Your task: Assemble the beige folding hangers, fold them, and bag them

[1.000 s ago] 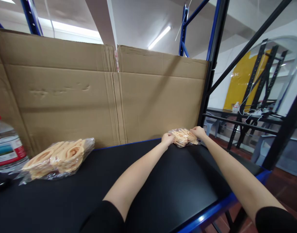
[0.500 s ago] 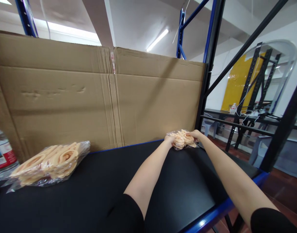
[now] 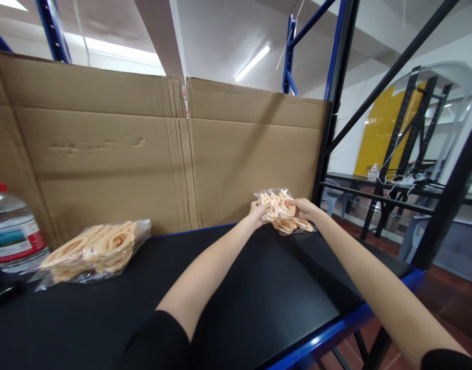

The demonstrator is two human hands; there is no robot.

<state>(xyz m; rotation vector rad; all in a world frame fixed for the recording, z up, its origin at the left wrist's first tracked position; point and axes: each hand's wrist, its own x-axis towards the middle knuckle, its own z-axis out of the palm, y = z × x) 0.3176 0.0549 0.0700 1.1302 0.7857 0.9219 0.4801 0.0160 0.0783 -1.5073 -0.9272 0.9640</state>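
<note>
Toward the far right corner of the black tabletop, my left hand (image 3: 259, 213) and my right hand (image 3: 302, 208) grip a clear plastic bag of cream-coloured looped pieces (image 3: 276, 203) by its two sides. That bag is raised and tilted up. Beneath it, a second bag of the same pieces (image 3: 290, 226) lies on the table. To the left, more such pieces rest in a larger bagged pile (image 3: 101, 249), away from both hands. What the looped pieces are I cannot tell.
A large water bottle with a red cap (image 3: 16, 231) stands at the left, with a dark object (image 3: 4, 290) before it. Cardboard panels (image 3: 251, 159) wall the back of the black table (image 3: 267, 298). A black metal post (image 3: 332, 118) rises at the right corner.
Both hands have lifted one bag up and slightly left, uncovering another bag under it. The view has turned a little left, showing more of the bottle.
</note>
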